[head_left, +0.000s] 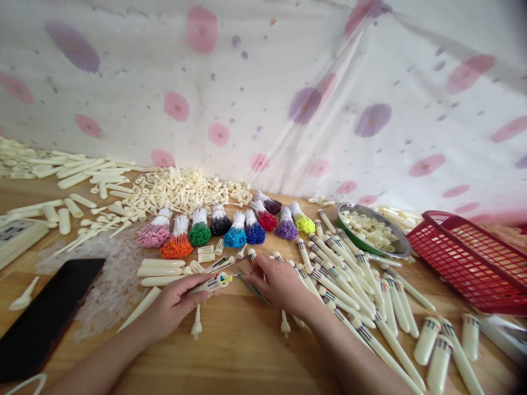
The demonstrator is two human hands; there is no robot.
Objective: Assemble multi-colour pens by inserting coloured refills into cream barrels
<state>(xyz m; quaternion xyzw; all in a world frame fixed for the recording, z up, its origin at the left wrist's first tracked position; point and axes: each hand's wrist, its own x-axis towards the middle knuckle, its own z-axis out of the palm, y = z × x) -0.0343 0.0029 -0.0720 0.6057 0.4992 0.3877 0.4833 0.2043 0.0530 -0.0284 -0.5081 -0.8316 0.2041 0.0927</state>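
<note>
My left hand (173,307) is closed around a cream multicolour pen barrel (212,284), its slotted end pointing right. Blue and yellow tips show at that open end. Against this end, the fingers of my right hand (274,280) are pinched on thin pen refills; a dark green one (257,291) slants down below them. How many they grip is hidden. Behind both hands stand bundles of refills, among them orange (177,244), green (200,233), light blue (234,236) and yellow (303,223). Just left of my left hand lie cream pen tubes (160,271).
Many assembled pens (349,280) cover the right side. A metal bowl (401,244) of cream clips and a red basket (461,274) stand behind them. A black phone (49,312) and clear small pieces (109,285) lie left. Cream parts (181,189) are heaped before a flowered sheet (255,99).
</note>
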